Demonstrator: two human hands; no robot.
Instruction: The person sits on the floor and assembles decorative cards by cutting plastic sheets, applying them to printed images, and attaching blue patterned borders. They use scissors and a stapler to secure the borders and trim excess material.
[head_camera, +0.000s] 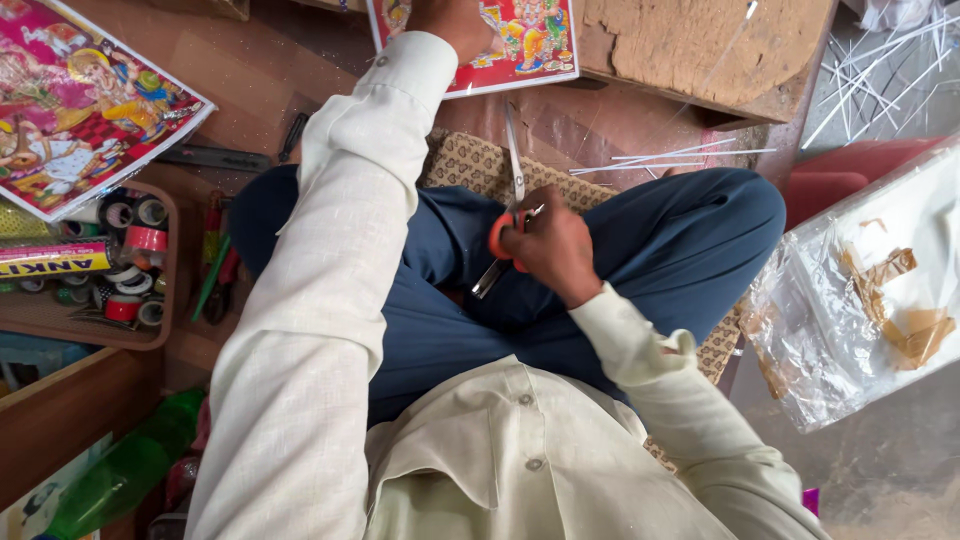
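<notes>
My right hand (553, 243) is closed around the orange handles of a pair of scissors (514, 170), whose steel blades point away from me over my crossed legs. My left hand (452, 22) reaches far forward, arm stretched out, and rests on a colourful printed picture (527, 40) lying on the floor at the top of the view. The fingers of that hand are cut off by the frame's edge, so its grip is unclear.
A second colourful picture (75, 105) lies at the upper left. A wooden tray (170, 270) of tape rolls sits at left, a green bottle (125, 470) below it. A wooden board (700, 50), thin white strips (680, 158) and a plastic-wrapped bundle (860, 290) are at right.
</notes>
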